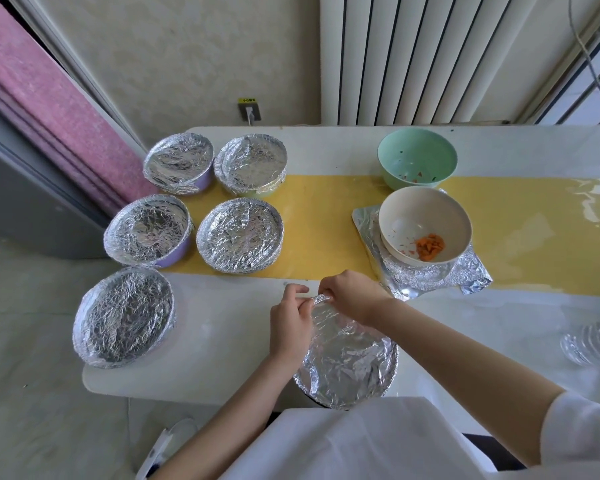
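Observation:
A bowl covered with crinkled aluminium foil [349, 362] sits at the table's near edge, right in front of me. My left hand [289, 325] holds its left far rim, fingers curled on the foil. My right hand [352, 297] pinches a bunched fold of foil at the bowl's far rim. Both forearms reach in from below.
Several foil-covered bowls [238, 233] stand in a group at the left. A cream bowl [425, 225] with orange bits sits on a loose foil sheet [471, 277]; a green bowl [417, 157] stands behind it. The white table [222, 341] has a yellow runner [326, 216]. Clear plastic lies at far right.

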A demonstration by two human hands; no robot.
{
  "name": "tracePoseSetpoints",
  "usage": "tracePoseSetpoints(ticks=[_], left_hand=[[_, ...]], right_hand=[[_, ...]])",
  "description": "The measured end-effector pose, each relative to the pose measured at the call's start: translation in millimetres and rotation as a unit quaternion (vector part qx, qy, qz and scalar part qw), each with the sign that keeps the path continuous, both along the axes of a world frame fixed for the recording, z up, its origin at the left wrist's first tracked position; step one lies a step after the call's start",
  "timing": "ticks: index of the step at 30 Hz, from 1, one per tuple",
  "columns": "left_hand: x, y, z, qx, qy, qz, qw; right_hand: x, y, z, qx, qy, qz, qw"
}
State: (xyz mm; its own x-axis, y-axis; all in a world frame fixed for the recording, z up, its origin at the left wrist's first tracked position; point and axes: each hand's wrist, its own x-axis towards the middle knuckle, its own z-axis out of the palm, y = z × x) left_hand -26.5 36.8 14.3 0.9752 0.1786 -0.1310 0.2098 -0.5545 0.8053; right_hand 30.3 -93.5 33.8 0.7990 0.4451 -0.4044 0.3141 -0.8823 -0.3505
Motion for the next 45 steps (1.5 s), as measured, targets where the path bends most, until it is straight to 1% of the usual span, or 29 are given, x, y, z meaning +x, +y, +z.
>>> tracePoseSetpoints(ticks=[3, 8, 11, 14, 18, 23, 27, 32, 35, 39, 45], left_hand=[[-2, 0, -1, 0.005, -0.002, 0.006, 1.000], [-2, 0, -3, 0.038, -0.020, -0.009, 0.999], [-4, 0, -2, 0.046, -0.023, -0.017, 0.999], [-5, 1, -3, 0.058, -0.021, -0.022, 0.998], [-8, 2, -3, 0.075, -0.010, -0.038, 0.996], [-8, -1, 0, 0.101, 0.014, -0.058, 0.993], [-3, -6, -1, 0.076, 0.008, -0.064, 0.995], [-3, -7, -5, 0.108, -0.003, -0.074, 0.991], [-2, -7, -5, 0.113, -0.008, -0.066, 0.991], [-2, -8, -4, 0.100, -0.016, -0.056, 0.993], [-4, -9, 0, 0.068, -0.015, -0.042, 0.997]], right_hand=[[-1, 2, 4, -0.031, -0.013, 0.040, 0.999], [-5, 5, 11, -0.039, -0.018, 0.083, 0.996], [-4, 7, 12, -0.050, -0.023, 0.073, 0.996], [-2, 5, 4, -0.008, -0.005, 0.049, 0.999], [3, -9, -5, 0.062, 0.033, -0.023, 0.997], [1, -23, -4, 0.074, 0.026, -0.047, 0.996], [-4, -23, -8, 0.053, 0.017, -0.037, 0.998], [-3, -22, -1, -0.016, 0.006, 0.028, 0.999], [0, -14, 1, -0.059, 0.001, 0.038, 0.998], [-1, -5, 5, -0.068, 0.014, 0.054, 0.996], [-8, -2, 8, -0.093, -0.024, 0.055, 0.994]])
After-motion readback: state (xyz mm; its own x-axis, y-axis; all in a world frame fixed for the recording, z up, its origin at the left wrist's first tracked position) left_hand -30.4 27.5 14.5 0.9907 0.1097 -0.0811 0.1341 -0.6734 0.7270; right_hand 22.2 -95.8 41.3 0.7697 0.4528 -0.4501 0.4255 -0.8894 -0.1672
